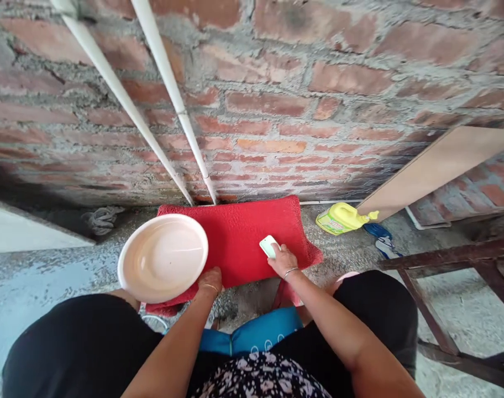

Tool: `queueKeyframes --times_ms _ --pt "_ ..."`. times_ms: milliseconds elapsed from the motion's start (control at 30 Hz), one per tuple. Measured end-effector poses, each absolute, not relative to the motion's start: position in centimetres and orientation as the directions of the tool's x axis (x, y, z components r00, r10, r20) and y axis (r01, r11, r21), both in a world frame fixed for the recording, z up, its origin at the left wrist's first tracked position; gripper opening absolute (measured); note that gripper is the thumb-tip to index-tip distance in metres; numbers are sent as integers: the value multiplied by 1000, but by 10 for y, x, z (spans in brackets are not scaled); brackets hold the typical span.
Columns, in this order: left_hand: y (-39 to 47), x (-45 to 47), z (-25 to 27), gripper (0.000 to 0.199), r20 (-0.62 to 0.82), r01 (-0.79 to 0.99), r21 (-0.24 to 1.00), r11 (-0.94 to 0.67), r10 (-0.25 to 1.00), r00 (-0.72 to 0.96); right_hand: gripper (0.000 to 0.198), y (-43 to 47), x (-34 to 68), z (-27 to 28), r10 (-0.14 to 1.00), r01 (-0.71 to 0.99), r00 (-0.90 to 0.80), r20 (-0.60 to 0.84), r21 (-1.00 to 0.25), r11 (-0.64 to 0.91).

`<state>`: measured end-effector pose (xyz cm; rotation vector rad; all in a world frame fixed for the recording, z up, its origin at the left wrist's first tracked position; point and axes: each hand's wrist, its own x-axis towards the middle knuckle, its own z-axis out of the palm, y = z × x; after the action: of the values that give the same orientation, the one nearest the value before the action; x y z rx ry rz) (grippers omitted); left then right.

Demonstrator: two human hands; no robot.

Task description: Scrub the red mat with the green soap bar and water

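A red textured mat point(247, 232) is spread over a low surface against the wall. My right hand point(284, 260) is closed around a flat, pale green scrub brush point(268, 245), which rests on the mat's right half; its underside is hidden. At the mat's front edge my left hand point(210, 281) has its fingers curled on the red fabric, right beside a basin. The pale pink basin point(164, 221) stands on the mat's left end, with what looks like a little water inside.
A yellow jug point(339, 219) stands on the floor to the right, near a blue-and-white item point(384, 240). Two white pipes point(169, 77) run down the brick wall point(268, 105). A board point(438, 166) leans there, and a dark wooden frame point(451, 257) is at my right.
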<state>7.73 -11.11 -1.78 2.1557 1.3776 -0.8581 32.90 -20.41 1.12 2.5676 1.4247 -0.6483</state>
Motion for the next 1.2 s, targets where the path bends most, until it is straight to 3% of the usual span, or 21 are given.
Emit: queueKeyframes --times_ms 200,400,467,600,667,867,1000,1100,1200 --pt "-110 80 -20 49 -710 919 -10 -394 650 272 64 -202 337 8 809 850 428 -403 -125 -512" --pt "-107 76 -24 46 -735 905 -6 -426 616 285 55 -204 359 12 814 836 419 -403 -179 -519" --pt "-108 71 -24 47 -729 898 -4 -440 616 298 57 -215 380 15 760 788 504 -410 -143 -599" --pt "-112 63 -22 51 -714 889 6 -459 620 325 51 -242 419 23 527 566 742 -414 -34 -824" --pt "-115 62 -20 53 -704 891 2 -453 632 324 49 -247 426 27 467 495 787 -403 -39 -868" --pt "-131 64 -14 45 -668 928 -48 -370 703 245 55 -205 394 27 684 651 650 -332 -220 -726" --pt "-139 63 -5 52 -674 940 -47 -337 705 219 54 -189 388 20 719 687 596 -356 -236 -687" --pt "-142 66 -3 65 -633 925 -112 -363 744 215 53 -207 408 20 646 616 655 -392 -218 -757" --pt "-145 72 -6 75 -617 910 -175 -375 762 195 48 -233 433 23 468 438 794 -388 -168 -883"
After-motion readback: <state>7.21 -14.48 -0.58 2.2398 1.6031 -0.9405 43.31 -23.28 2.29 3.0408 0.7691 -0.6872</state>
